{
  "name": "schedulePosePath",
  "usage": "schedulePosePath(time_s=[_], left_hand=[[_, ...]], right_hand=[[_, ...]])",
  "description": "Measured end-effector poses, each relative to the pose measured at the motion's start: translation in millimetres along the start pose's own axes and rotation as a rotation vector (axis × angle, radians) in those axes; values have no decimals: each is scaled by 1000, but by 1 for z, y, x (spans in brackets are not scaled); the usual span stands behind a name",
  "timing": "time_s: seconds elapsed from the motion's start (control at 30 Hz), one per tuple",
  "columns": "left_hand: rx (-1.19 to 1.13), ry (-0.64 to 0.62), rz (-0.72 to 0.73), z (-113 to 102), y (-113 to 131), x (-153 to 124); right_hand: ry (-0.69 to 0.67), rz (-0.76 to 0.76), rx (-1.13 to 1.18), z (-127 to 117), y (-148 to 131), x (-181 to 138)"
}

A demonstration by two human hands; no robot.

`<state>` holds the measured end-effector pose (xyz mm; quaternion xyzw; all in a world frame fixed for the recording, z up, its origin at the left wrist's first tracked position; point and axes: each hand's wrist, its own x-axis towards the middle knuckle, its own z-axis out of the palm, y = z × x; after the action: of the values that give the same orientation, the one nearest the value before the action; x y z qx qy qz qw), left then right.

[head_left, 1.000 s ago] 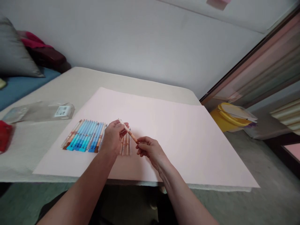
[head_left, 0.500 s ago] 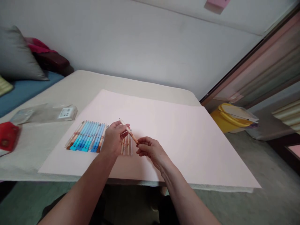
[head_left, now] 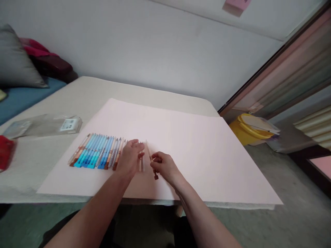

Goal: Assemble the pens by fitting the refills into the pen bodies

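A slim beige-and-brown pen (head_left: pixel 148 148) slants over the pink sheet (head_left: pixel 207 158), pointed end away from me and brown block end toward me. My right hand (head_left: pixel 164 166) pinches it near its middle between thumb and fingers. To its left, my left hand (head_left: pixel 130 155) reaches over the right part of the pen row, fingers apart and no pen visibly gripped. That hand hides some of the pens beneath it. Several blue, beige and brown pens (head_left: pixel 97 150) lie side by side at the left, and a few pale ones (head_left: pixel 141 164) show between my hands.
A clear plastic package (head_left: pixel 48 125) with a white label lies left of the sheet on the cloth-covered table (head_left: pixel 144 89). A red object (head_left: pixel 5 151) sits at the far left edge. Beyond the table's right side stands a yellow bucket (head_left: pixel 239 129); a wall rises behind.
My right hand has lowered the pen toward the sheet, right of the row, turning it more upright in view. My left hand has let go of the pen's upper end.
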<state>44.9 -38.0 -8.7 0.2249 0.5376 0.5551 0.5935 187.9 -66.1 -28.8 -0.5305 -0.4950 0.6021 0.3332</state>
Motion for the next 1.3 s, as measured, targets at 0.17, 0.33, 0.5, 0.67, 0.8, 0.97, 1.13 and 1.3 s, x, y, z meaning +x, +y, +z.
schedulePosePath(time_s=[0.17,0.33,0.5,0.67,0.8,0.97,1.13,1.3], left_hand=[[-127,123,70,-20,26,15],[-152,74,38,-31,36,17],[-191,60,38,-38,43,16],[-209,66,61,-44,50,16],[-198,65,50,-44,50,13],[-187,58,40,-42,51,10],[-178,48,45,-41,51,8],[-171,41,42,-41,52,8]], right_hand=[[74,44,-231,1,8,18],[92,66,-463,11,15,36],[121,-4,-686,13,20,39],[98,-25,-692,11,20,36],[44,32,-547,12,19,34],[10,82,-428,16,11,30],[-16,147,-417,20,5,28],[-10,86,-574,11,1,28]])
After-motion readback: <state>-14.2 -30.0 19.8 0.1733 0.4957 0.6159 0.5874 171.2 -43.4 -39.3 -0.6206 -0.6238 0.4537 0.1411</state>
